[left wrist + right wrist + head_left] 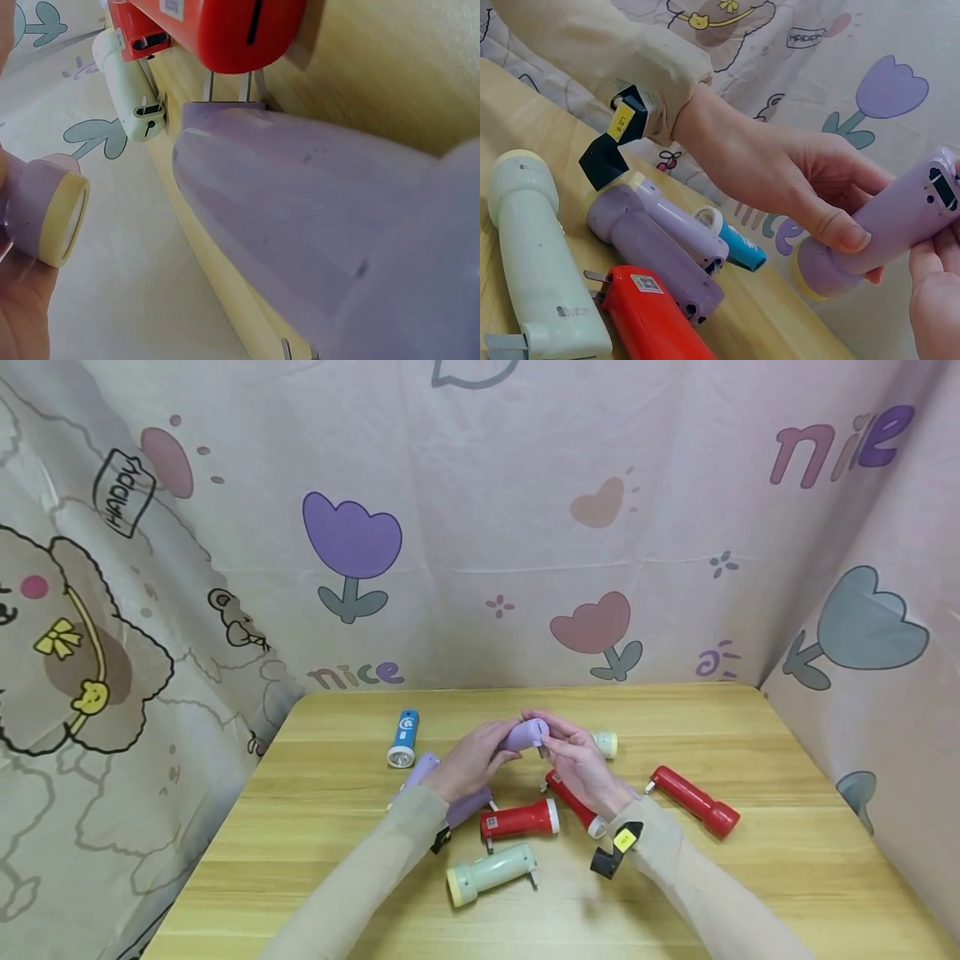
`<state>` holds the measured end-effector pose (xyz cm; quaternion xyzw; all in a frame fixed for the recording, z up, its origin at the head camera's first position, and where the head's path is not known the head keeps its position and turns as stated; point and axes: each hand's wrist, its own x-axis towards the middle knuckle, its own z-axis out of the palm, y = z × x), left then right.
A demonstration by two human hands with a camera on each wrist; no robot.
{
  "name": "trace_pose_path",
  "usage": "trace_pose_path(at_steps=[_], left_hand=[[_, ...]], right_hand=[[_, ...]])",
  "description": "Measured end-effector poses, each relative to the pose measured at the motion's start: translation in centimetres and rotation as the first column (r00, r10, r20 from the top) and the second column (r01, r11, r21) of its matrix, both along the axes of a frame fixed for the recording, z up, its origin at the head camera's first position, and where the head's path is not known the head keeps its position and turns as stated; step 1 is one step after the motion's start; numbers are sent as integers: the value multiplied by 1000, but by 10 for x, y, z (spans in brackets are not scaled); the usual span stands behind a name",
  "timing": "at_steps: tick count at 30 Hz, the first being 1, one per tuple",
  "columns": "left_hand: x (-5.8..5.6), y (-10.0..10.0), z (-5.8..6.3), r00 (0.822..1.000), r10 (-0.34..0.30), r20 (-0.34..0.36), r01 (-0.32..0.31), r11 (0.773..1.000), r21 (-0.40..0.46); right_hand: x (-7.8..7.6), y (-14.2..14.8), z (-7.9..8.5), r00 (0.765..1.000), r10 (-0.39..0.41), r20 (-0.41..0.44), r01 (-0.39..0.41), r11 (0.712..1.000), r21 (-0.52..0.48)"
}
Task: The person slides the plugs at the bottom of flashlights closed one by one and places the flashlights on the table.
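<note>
Both hands hold a lavender flashlight [522, 736] above the table. In the right wrist view my left hand [795, 180] grips it near its wide, yellow-rimmed head [821, 270]. At the tail end, which has a dark slot [943, 187], my right hand [581, 764] pinches it between thumb and fingers. Below the hands lie two more purple flashlights, one of them [656, 251] beside the other [682, 221]. A red flashlight [517, 820] with metal prongs out and a second red one [573, 802] lie close by.
A pale green flashlight [495, 870] lies nearest me, prongs out. The blue flashlight [403, 739] is at the back left, a red one [693, 802] to the right. Another pale green one [606, 744] shows behind my right hand. Patterned cloth [480, 527] hangs behind the wooden table [300, 860].
</note>
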<state>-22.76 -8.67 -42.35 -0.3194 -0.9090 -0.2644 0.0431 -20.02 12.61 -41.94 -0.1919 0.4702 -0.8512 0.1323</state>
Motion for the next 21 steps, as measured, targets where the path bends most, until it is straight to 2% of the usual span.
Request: trace_pose_path(at_steps=[7,21], left_hand=[[1,1,1,1000,-6,-8,6,1000,3],[2,2,3,1000,-8,-13,8,1000,4]], right_hand=[[0,0,-1,1000,27,-7,-27,999,-37],[1,0,0,1000,19,11,-18,999,-47]])
